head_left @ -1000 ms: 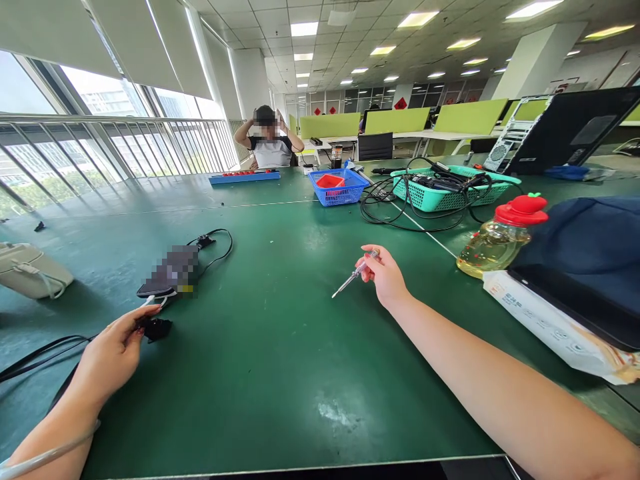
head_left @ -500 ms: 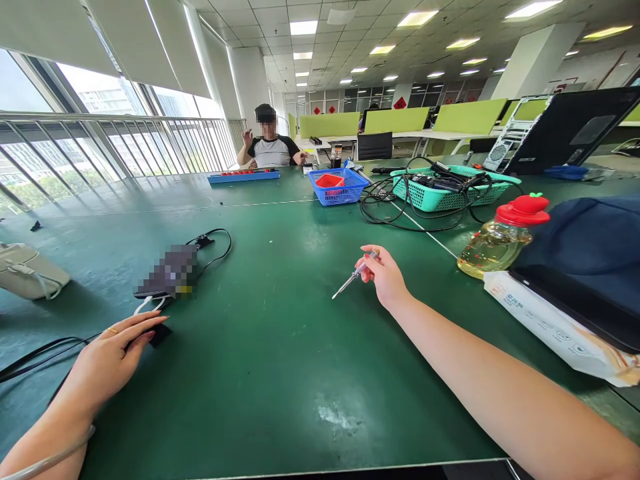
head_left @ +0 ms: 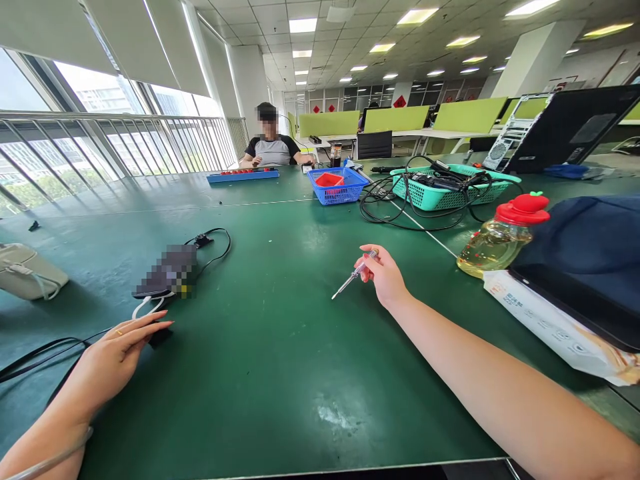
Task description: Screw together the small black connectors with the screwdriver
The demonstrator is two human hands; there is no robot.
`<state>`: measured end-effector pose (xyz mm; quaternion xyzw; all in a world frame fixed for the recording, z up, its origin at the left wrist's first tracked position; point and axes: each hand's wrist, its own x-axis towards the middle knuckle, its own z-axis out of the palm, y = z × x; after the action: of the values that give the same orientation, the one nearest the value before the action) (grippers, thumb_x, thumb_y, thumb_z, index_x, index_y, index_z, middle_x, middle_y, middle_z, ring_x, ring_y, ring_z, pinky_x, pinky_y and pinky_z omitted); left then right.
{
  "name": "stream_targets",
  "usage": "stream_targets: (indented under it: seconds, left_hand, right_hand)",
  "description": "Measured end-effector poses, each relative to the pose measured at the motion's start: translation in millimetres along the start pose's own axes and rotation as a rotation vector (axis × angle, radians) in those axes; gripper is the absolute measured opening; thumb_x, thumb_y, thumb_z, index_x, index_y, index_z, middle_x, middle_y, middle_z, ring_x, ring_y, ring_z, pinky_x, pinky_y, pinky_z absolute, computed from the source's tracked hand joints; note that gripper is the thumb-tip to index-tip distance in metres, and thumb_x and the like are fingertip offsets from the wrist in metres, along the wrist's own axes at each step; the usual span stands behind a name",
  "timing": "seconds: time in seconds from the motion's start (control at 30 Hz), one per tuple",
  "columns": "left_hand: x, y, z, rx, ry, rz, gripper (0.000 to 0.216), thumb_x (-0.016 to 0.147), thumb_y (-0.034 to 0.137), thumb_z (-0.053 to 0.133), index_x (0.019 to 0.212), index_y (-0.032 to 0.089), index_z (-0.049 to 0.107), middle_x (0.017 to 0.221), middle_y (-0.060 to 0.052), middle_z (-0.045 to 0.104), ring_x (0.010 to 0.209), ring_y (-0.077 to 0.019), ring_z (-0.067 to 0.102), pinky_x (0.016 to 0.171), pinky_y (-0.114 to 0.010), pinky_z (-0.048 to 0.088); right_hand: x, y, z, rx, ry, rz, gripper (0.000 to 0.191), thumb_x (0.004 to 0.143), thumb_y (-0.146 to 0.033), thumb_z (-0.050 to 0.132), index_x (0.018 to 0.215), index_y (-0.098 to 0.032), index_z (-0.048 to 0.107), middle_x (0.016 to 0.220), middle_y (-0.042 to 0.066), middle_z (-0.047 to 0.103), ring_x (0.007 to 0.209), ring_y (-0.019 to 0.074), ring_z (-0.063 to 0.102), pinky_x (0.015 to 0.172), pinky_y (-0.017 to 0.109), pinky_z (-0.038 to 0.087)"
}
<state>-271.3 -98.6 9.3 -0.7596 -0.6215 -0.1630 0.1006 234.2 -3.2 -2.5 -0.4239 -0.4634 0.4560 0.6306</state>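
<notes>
My right hand (head_left: 386, 275) is closed around the clear handle of a small screwdriver (head_left: 350, 279), its metal tip pointing left and down toward the green table (head_left: 280, 347). My left hand (head_left: 117, 353) lies at the lower left with fingers stretched out over a small black plug (head_left: 160, 335) on the table. Just beyond it lies a dark phone (head_left: 167, 272) with a white cable and a black cable attached.
A plastic bottle with a red cap (head_left: 500, 235), a white packet (head_left: 550, 327) and a dark blue bag (head_left: 590, 260) sit at the right. A blue basket (head_left: 336, 187), a teal basket of cables (head_left: 450, 187) and a seated person (head_left: 273, 143) are at the far side. A beige pouch (head_left: 30, 275) lies left.
My left hand has flattened its fingers over the black plug and shifted slightly toward me. The person at the far side lowered both arms to the table. My right hand stayed still.
</notes>
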Motion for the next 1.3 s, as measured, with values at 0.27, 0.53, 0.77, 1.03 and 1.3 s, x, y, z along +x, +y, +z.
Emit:
stream_targets:
  seconds: [0.27,0.53,0.77,1.03,1.3]
  left_hand:
    - [0.4,1.2,0.2,-0.023,-0.040,-0.047,0.046,0.083,0.037,0.037,0.110,0.027,0.073,0.127,0.000,0.068,0.111,-0.0241,0.066,0.097,-0.037,0.054]
    - [-0.9,-2.6,2.4,-0.057,-0.039,-0.094,0.047,0.082,0.038,0.037,0.111,0.026,0.072,0.127,-0.001,0.067,0.114,-0.0259,0.065,0.098,-0.040,0.054]
    - [-2.3,-1.7,1.8,-0.065,0.022,-0.139,0.046,0.084,0.039,0.038,0.116,0.026,0.069,0.129,-0.001,0.067,0.115,-0.0241,0.064,0.102,-0.038,0.050]
    - [0.5,1.1,1.7,-0.133,0.117,-0.213,0.042,0.084,0.038,0.040,0.112,0.023,0.069,0.127,-0.004,0.067,0.118,-0.0239,0.061,0.108,-0.039,0.045]
    - [-2.2,-3.5,2.7,-0.169,0.108,-0.212,0.043,0.084,0.036,0.041,0.113,0.021,0.068,0.124,-0.006,0.069,0.117,-0.0252,0.062,0.107,-0.041,0.045]
  right_hand:
    - [-0.2,0.5,0.2,-0.007,-0.004,-0.004,0.041,0.071,-0.049,0.070,0.097,-0.023,0.054,0.067,-0.003,0.062,0.047,0.0092,0.047,0.048,0.026,0.038]
    - [-0.5,0.2,0.4,-0.005,-0.005,-0.004,0.040,0.071,-0.048,0.070,0.098,-0.023,0.054,0.068,-0.003,0.062,0.047,0.0092,0.047,0.048,0.026,0.038]
    - [-0.8,0.1,0.3,-0.009,-0.002,0.002,0.039,0.071,-0.047,0.070,0.098,-0.023,0.054,0.068,-0.003,0.062,0.047,0.0094,0.046,0.048,0.026,0.039]
    - [-1.2,0.6,0.2,-0.011,-0.012,-0.005,0.039,0.072,-0.047,0.070,0.098,-0.023,0.054,0.069,-0.002,0.062,0.048,0.0094,0.047,0.049,0.026,0.039]
    - [-2.2,-0.2,1.1,-0.004,-0.012,-0.006,0.040,0.071,-0.047,0.071,0.098,-0.022,0.054,0.068,-0.002,0.062,0.048,0.0095,0.047,0.049,0.026,0.039]
